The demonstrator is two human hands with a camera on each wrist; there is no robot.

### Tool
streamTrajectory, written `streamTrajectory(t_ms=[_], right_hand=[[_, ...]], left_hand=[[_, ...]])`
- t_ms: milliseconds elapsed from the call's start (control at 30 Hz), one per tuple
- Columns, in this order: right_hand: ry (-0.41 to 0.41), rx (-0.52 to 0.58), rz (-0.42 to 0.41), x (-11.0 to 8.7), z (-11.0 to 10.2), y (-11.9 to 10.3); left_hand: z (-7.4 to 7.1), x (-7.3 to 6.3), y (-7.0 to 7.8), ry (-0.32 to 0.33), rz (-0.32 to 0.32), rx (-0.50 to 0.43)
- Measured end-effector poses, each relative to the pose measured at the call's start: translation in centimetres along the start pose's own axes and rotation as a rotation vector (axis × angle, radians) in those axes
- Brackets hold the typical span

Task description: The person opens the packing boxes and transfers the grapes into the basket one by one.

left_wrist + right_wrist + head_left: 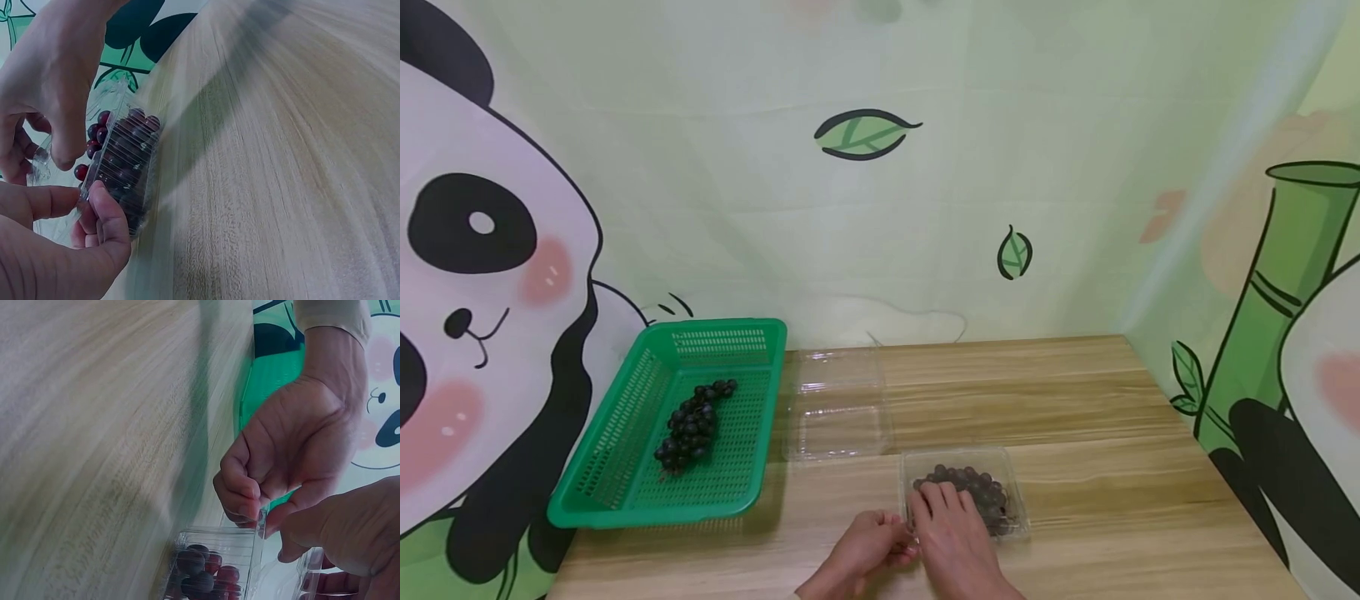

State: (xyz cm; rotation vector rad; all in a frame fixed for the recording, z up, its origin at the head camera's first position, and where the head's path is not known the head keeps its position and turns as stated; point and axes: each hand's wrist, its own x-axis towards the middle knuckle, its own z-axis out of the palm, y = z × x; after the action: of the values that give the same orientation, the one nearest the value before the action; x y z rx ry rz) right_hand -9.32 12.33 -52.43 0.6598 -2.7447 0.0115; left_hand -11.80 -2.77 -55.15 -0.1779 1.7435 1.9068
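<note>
A clear plastic clamshell box (1019, 518) filled with dark grapes (992, 493) sits near the table's front edge. My left hand (872, 542) pinches the box's rim at its near-left corner between thumb and fingers, close up in the left wrist view. Over the box's left side, my right hand (953, 533) holds the clear lid (310, 570), its thumb on one side and curled fingers seen through the plastic. The lid stands partly apart from the rim in both wrist views. Deep red grapes (228, 575) show through the box wall.
At the left stands a green slotted basket (568, 500) with a bunch of dark grapes (688, 433) inside. A second clear clamshell (842, 429) lies opened flat beside it. Behind the wooden table (1075, 408) hangs a printed panda backdrop (925, 192).
</note>
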Motion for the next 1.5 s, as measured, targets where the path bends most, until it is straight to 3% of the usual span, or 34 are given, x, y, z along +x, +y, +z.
streamTrajectory(t_ms=[400, 833, 1167, 1500], right_hand=[[0.026, 0.005, 0.016, -0.4, -0.2, 0.7], [-0.117, 0.095, 0.108, -1.3, -0.8, 2.5], [-0.032, 0.094, 0.121, -2.0, -0.6, 3.3], [-0.041, 0.066, 0.125, -2.5, -0.6, 3.9]], left_hand=[[-0.1, -0.2, 0.4, -0.001, 0.004, 0.016], [0.0, -0.1, 0.4, 0.008, -0.004, 0.032], [0.1, 0.0, 0.3, 0.006, -0.009, 0.049], [0.1, -0.1, 0.2, -0.006, 0.017, 0.045]])
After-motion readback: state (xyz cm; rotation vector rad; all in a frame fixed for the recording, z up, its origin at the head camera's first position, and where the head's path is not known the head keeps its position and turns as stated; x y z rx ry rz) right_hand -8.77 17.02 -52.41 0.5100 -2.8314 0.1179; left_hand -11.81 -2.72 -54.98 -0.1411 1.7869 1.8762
